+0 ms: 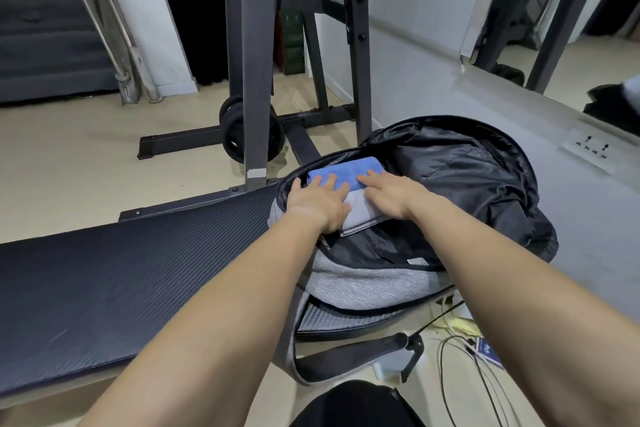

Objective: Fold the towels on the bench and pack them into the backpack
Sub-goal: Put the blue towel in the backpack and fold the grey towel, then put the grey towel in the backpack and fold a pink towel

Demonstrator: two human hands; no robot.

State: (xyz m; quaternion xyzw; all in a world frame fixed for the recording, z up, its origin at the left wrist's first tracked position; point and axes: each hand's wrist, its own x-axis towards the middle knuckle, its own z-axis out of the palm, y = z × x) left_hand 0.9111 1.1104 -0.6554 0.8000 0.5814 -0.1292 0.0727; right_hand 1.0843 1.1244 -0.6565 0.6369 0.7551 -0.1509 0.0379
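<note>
1. A grey backpack (pixel 363 276) is being shown lying open at the far end of a dark padded bench (pixel 121 270). Its main compartment is being held wide, with the black lining exposed.
2. Two folded towels are being kept inside that compartment. A blue towel (pixel 346 166) is being seen at the far side, and a pale grey towel (pixel 365 215) is lying against it on the near side.
3. The left hand (pixel 318 201) is being laid flat across both towels with its fingers straight and spread. Nothing is being grasped; the cloth is only being pressed.
4. The right hand (pixel 391 192) is being laid flat in the same way, fingertips on the blue towel and palm over the grey one. Its grip is likewise released.
5. The folding is being judged finished for these two towels, since both are being seen as neat rectangles. The packing is being judged nearly complete, with the towels being pushed down into place.
6. No other towel is being seen in view. Part of the bench is being cut off by the frame, so whether more are waiting cannot be told. The backpack is not yet being closed.
7. Behind the bench, a metal rack (pixel 252 80) and black weight plates (pixel 239 135) are being shown on the floor.
</note>
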